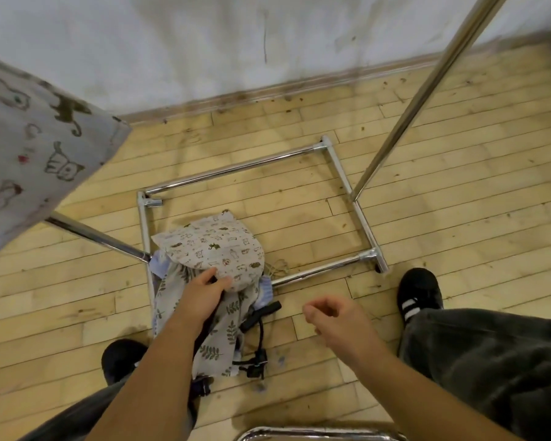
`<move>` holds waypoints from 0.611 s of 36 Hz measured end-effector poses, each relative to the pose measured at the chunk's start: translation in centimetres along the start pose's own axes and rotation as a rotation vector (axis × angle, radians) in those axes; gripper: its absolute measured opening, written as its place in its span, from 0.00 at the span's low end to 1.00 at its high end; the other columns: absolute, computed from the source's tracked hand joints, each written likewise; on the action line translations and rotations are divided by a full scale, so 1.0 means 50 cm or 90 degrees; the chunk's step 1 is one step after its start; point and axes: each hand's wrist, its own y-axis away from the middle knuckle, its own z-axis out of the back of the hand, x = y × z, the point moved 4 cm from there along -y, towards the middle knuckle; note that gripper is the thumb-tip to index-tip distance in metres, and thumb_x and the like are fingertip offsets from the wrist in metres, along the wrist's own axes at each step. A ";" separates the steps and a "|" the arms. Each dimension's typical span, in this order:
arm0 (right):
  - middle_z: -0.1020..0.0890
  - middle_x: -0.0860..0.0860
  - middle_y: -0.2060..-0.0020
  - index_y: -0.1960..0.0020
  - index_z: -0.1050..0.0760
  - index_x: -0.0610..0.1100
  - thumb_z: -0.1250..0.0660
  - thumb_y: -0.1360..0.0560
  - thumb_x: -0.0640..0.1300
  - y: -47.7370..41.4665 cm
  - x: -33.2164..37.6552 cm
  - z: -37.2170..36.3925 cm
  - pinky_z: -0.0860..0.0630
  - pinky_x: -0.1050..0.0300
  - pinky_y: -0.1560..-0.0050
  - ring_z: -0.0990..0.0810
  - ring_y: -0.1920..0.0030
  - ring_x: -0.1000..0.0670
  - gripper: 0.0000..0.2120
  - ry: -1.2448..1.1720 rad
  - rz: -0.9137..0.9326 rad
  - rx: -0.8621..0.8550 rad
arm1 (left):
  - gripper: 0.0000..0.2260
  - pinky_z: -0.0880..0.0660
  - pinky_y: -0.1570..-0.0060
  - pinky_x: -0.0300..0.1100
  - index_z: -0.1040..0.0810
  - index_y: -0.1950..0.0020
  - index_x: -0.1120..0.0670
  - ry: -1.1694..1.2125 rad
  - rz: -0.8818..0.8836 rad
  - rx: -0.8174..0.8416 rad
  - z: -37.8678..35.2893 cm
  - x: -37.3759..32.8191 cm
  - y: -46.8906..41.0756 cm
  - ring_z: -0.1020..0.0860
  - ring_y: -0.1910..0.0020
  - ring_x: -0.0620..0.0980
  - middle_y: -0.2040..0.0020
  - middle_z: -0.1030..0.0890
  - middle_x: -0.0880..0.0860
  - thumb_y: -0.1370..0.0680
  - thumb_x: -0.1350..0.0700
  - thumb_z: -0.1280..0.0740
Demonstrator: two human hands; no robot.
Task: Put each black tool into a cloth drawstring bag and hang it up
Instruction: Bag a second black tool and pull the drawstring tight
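Fingers [225, 281] of our left hand [204, 294] pinch the animal-print bag [217, 249]; our right hand [334, 316] hangs loosely curled, holding nothing.
By our feet a black tool [261, 313] lies half under the leaf-print bag [226, 329] in the same pile. If we lift now, the bag could, we judge, drag that cloth along or snag its cord [279, 267] on the rack base [318, 272]; another bag [29, 148] hangs far left.

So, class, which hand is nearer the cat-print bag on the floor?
Left. The left hand grips the cat-print bag at its near edge; the right hand hovers apart to its right.
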 end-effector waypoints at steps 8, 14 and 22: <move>0.17 0.54 0.50 0.46 0.20 0.51 0.29 0.21 0.52 0.024 0.033 0.048 0.18 0.56 0.46 0.19 0.49 0.55 0.07 0.210 0.016 0.099 | 0.12 0.26 0.33 0.49 0.17 0.37 0.50 0.130 -0.003 0.015 0.000 -0.081 0.083 0.23 0.38 0.49 0.37 0.19 0.49 0.20 0.52 0.28; 0.22 0.55 0.40 0.30 0.28 0.54 0.26 0.25 0.57 0.067 0.036 0.063 0.21 0.62 0.53 0.21 0.48 0.57 0.26 0.270 0.057 0.111 | 0.11 0.26 0.43 0.44 0.15 0.39 0.56 0.231 -0.036 0.086 0.011 -0.162 0.227 0.19 0.46 0.50 0.46 0.16 0.52 0.20 0.55 0.28; 0.29 0.57 0.36 0.21 0.40 0.54 0.21 0.28 0.53 0.178 0.002 0.037 0.31 0.58 0.42 0.29 0.32 0.52 0.42 0.077 0.063 0.108 | 0.27 0.27 0.33 0.51 0.17 0.37 0.58 0.266 -0.033 0.259 0.005 -0.182 0.490 0.22 0.49 0.50 0.50 0.19 0.53 0.34 0.51 0.23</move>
